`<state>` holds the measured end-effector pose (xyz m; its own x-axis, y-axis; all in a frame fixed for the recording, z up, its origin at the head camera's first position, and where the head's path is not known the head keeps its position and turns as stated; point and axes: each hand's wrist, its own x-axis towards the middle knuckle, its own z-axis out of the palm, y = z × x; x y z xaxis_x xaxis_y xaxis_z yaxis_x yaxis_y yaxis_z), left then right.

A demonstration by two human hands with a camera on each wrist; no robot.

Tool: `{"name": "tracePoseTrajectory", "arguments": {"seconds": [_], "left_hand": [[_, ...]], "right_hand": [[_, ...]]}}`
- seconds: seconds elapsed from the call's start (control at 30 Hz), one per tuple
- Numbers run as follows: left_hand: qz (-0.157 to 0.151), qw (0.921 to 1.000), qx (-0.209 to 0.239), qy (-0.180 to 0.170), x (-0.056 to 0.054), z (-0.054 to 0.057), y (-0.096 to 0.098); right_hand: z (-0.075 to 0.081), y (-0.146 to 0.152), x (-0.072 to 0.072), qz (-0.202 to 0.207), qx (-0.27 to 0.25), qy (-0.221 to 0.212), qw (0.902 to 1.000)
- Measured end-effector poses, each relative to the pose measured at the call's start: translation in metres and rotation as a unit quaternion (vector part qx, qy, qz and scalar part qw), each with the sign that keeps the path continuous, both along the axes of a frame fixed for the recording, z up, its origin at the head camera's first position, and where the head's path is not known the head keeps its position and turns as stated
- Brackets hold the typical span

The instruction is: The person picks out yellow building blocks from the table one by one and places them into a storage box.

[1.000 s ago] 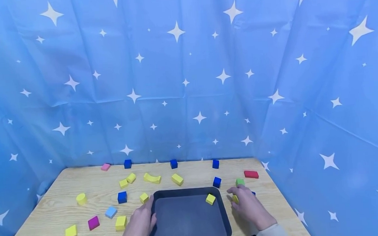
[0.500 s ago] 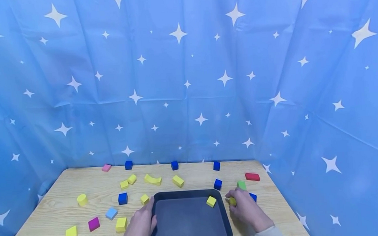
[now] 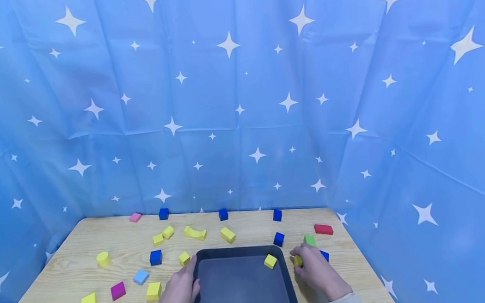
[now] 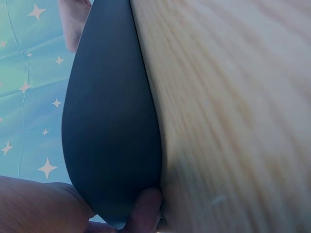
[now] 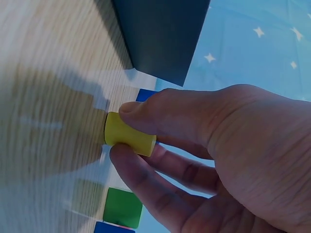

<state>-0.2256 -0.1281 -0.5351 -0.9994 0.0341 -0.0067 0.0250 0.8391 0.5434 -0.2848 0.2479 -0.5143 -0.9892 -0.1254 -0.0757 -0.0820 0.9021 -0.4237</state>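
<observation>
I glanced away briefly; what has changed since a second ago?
The right hand and the yellow block it pinches moved slightly left, toward the tray, uncovering more of a blue block. The left hand stayed on the tray's left edge; the yellow cube inside stayed put.

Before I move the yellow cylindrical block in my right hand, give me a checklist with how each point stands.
1. Right hand grips yellow cylindrical block: ok, between thumb and fingers.
2. Left hand holds dark grey rectangular tray: ok, left side.
3. Room in tray: ok, only one yellow squarish block shows, far right corner.
4. Position over tray: not ok, the yellow cylindrical block is right of it.
5. Block lifted off wood-grain table: cannot tell.
</observation>
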Motion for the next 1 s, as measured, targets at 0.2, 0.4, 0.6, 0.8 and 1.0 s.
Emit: {"name": "tracePoseTrajectory", "arguments": {"seconds": [0.2,0.4,0.6,0.8,1.0], "left_hand": [[-0.003,1.0,-0.003,0.008,0.001,0.001,0.0],[-0.006,0.9999,-0.006,0.013,0.002,0.001,0.0],[-0.007,0.9998,-0.005,0.016,0.003,0.001,-0.001],[-0.006,0.9998,-0.008,0.014,0.004,0.001,0.0],[-0.002,0.9999,-0.007,0.008,0.004,0.002,0.001]], "right_hand": [[0.004,0.0,0.002,-0.001,-0.001,0.006,1.0],[0.01,0.001,0.006,0.001,-0.002,0.018,0.9998],[0.016,0.001,0.011,0.007,-0.002,0.041,0.9991],[0.018,0.0,0.014,0.017,0.003,0.075,0.997],[0.025,-0.004,0.017,0.023,-0.002,0.089,0.9958]]}}
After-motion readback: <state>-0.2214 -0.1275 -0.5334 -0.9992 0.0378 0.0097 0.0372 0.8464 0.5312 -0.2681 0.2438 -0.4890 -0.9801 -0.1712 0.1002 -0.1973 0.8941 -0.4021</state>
